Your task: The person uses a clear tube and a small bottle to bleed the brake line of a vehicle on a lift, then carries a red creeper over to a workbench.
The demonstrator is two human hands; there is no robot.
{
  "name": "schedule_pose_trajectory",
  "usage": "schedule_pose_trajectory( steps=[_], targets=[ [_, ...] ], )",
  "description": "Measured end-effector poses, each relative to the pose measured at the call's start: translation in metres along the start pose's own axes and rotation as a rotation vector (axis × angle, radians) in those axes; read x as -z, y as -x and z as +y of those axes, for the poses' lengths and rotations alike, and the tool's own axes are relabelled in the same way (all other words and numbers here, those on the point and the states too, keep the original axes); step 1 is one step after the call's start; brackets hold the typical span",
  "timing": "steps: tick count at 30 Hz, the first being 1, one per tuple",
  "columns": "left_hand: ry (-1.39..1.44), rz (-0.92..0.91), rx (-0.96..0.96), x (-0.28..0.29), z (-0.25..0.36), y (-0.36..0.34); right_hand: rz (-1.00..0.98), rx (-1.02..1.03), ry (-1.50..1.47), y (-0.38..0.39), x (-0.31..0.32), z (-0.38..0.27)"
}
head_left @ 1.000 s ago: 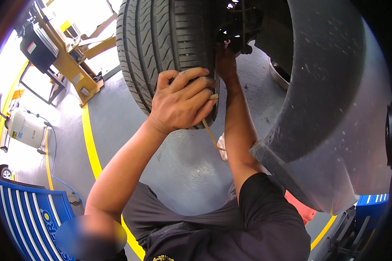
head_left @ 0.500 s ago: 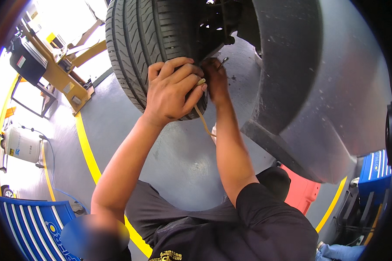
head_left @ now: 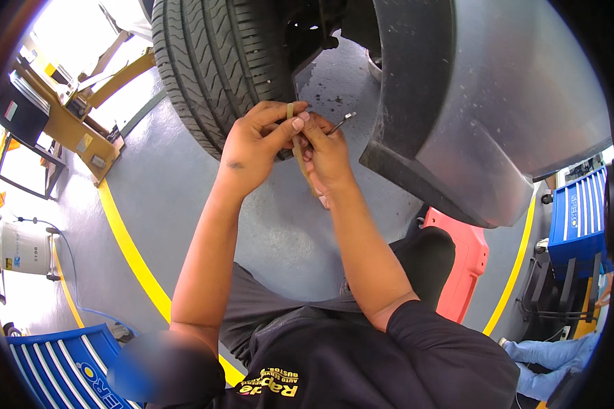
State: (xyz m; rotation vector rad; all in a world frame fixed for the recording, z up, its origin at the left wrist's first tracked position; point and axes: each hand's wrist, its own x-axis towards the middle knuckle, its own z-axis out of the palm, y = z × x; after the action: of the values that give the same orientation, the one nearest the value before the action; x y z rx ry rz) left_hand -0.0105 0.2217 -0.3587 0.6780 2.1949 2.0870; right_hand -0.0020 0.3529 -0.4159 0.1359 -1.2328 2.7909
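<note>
Head view: the tan strip (head_left: 299,156) is pinched near the tyre (head_left: 205,75) by the left hand (head_left: 250,151), fingertips meeting the right hand (head_left: 330,155), by which a metal-tipped rod (head_left: 342,123) (use unclear) is held. Handling of the strip seems in hand; a steady grip would be called for next.

A car repair workshop: just beyond the left grip (head_left: 247,151) is a treaded tyre (head_left: 205,68), and right of the right grip (head_left: 330,157) curves a silver body panel (head_left: 512,88) edged with black wheel-arch trim (head_left: 416,75). Well left of both grips stands a yellow post (head_left: 82,143) with an arm, like a vehicle lift's; blue tool cabinets (head_left: 61,371) (head_left: 580,204) sit down-left and far right, and yellow lines (head_left: 131,253) mark the glossy grey floor (head_left: 266,238) below.
</note>
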Motion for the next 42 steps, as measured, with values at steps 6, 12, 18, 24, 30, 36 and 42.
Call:
schedule_pose_trajectory(
  steps=[6, 12, 18, 24, 30, 36, 42],
  targets=[
    [0.097, 0.004, 0.044, 0.005, -0.008, 0.013, -0.011, -0.156, 0.259, 0.017, -0.004, -0.019],
    [0.275, 0.113, 0.069, 0.005, -0.004, 0.019, -0.129, -0.313, 0.15, 0.029, -0.02, -0.037],
    [0.133, 0.099, 0.055, 0.008, -0.005, 0.019, -0.115, -0.34, 0.272, 0.029, -0.014, -0.036],
    [-0.042, 0.028, 0.171, 0.012, -0.001, 0.017, -0.013, -0.168, 0.78, 0.031, 0.002, -0.025],
    [-0.301, -0.113, 0.192, 0.017, 0.002, 0.012, 0.05, 0.145, 0.988, 0.011, 0.019, -0.012],
    [-0.601, -0.328, 0.021, 0.017, 0.01, -0.014, 0.376, 0.461, 1.151, -0.059, 0.045, 0.013],
    [-0.374, -0.371, 0.154, 0.025, -0.003, -0.021, 0.308, 0.584, 1.258, -0.118, 0.049, 0.014]
  ],
)
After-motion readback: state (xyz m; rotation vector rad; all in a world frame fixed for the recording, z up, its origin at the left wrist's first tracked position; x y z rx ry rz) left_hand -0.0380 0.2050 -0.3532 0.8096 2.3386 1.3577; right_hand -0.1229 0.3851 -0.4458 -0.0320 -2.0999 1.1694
